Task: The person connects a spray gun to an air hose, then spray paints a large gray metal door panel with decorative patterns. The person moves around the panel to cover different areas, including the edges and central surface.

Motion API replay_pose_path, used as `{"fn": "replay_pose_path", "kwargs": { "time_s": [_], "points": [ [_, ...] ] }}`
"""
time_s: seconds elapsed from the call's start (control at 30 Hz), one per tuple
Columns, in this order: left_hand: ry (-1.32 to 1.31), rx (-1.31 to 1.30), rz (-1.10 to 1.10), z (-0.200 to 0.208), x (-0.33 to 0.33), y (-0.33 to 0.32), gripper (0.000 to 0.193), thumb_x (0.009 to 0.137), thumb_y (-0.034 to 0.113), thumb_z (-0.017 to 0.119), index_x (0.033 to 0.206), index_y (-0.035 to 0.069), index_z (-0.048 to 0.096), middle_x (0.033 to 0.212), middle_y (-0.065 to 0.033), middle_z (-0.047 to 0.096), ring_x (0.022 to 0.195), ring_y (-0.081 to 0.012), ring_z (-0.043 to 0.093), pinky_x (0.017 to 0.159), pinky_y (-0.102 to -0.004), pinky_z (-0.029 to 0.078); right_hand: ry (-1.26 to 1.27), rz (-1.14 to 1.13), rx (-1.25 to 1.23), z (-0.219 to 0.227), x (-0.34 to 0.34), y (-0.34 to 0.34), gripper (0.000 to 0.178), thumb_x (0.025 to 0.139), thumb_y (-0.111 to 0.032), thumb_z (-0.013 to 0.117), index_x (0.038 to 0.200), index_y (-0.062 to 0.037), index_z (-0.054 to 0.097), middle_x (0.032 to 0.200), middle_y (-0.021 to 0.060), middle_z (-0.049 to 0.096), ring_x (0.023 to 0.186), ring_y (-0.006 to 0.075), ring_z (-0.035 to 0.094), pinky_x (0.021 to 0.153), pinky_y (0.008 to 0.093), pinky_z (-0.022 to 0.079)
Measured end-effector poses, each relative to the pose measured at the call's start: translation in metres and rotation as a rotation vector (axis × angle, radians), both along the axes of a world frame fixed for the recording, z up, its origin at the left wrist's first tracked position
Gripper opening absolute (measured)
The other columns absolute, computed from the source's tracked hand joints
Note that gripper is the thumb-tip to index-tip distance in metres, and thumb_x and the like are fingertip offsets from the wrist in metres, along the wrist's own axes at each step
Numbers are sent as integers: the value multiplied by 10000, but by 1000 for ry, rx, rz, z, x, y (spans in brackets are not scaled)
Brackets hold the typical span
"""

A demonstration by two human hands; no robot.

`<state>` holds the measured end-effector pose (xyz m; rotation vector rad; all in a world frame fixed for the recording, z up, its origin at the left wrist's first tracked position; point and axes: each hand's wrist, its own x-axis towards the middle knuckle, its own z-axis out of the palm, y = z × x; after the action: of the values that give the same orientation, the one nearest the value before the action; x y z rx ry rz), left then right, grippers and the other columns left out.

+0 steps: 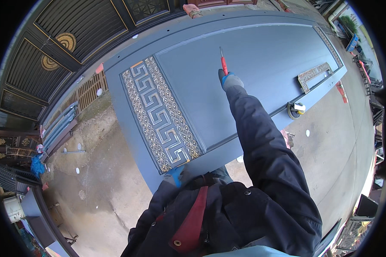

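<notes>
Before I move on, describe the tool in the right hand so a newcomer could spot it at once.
Find the big blue-grey panel across the middle, then the gloved right hand reaching out over it. The tool points from that hand toward the panel's far edge. Its red handle and thin shaft set it apart from the patterned metallic band.

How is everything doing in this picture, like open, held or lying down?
Red-handled tool: held, tip pointing forward.
Right hand: closed around the tool.
Grey panel: lying flat, raised.
Left hand: at the panel's near edge, grip unclear.
Patterned band: lying across the panel's left end.
Patterned bracket: lying on the panel.
</notes>
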<state>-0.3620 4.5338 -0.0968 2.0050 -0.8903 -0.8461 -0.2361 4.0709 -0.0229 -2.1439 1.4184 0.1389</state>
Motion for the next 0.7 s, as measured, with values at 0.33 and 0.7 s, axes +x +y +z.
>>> {"fn": "replay_pose_path", "kwargs": {
  "time_s": [0.33, 0.7],
  "points": [
    [-59, 16, 288, -38, -55, -19, 422, 952, 298, 704, 1277, 32, 665, 1090, -190, 746, 913, -310, 760, 821, -412, 588, -98, -80, 86, -42, 29, -125, 716, 989, -661, 414, 1241, -57, 703, 1143, 225, 739, 1097, 410, 706, 935, 512, 542],
    [-74, -74, 135, -18, -17, -85, 364, 923, 109, 664, 1274, 12, 660, 1044, -192, 733, 945, -344, 728, 826, -394, 560, -89, -38, 270, -39, -156, -131, 653, 1010, -607, 453, 1214, -29, 678, 1005, 225, 743, 896, 406, 737, 786, 512, 540]
  ]
}}
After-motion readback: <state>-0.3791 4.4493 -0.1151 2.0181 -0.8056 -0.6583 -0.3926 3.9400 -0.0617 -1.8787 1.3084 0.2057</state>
